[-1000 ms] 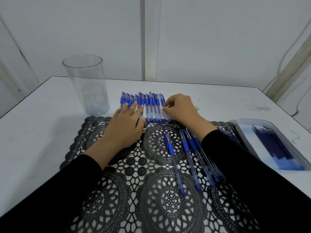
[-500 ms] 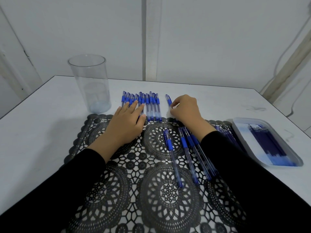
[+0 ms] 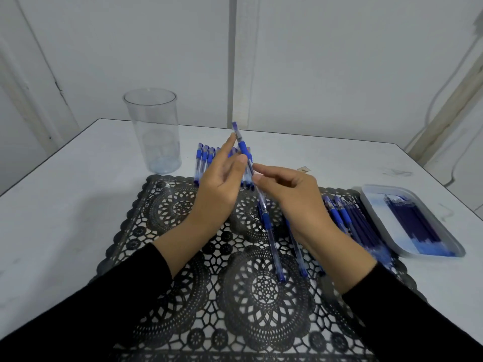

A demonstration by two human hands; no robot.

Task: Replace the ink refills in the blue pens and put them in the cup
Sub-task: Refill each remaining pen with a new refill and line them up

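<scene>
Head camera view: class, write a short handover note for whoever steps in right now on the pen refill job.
Right hand pinches one raised pen by its clear barrel. Left hand touches that pen near the cap; whether it grips is unclear.
Cup stands back left, empty. A row of pens lies at the mat's far edge, more pens on it. Refills lie in the tray at right.
Done: one pen picked up. Left: swap every refill, put each pen in the cup.

A white table (image 3: 65, 205) stands against pale, panelled walls (image 3: 339, 61).
</scene>
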